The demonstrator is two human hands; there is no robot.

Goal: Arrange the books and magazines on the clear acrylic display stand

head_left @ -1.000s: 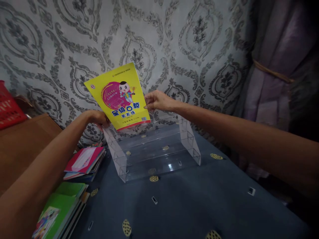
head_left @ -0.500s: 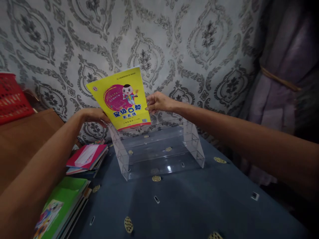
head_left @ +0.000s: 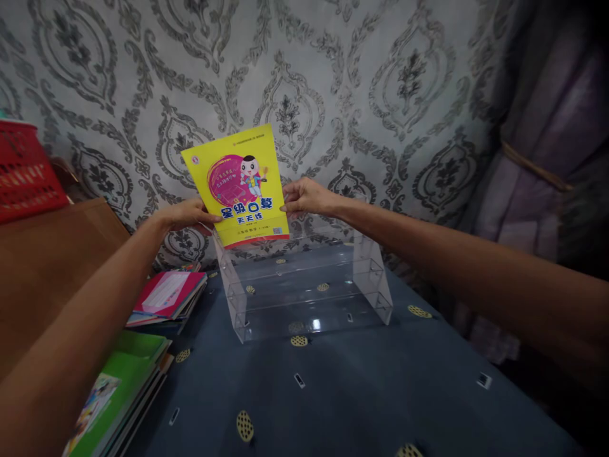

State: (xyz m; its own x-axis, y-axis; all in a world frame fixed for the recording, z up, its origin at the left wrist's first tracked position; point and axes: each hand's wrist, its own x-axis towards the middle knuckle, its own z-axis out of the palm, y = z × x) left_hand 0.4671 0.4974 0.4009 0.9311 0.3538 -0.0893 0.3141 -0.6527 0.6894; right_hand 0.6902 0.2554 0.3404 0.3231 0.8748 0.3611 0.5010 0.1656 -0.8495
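Note:
A yellow workbook with a cartoon child and a magenta circle on its cover is held upright, tilted a little, over the left rear of a clear acrylic rack. My left hand pinches its lower left edge, thumb on the front cover. At the lower right edge, the fingers of my right hand close on the book. The rack has several stepped tiers between two side panels and stands on the table. Whether the book's bottom edge touches the top tier, I cannot tell.
On the left lie a stack of books with a pink cover and another with a green cover. Behind them are a brown board and a red basket. A dark blue patterned cloth covers the table; a tied curtain hangs at right.
The workbook has turned slightly more upright and shifted a little right in view. My left hand has moved up along its left edge, its thumb now on the cover.

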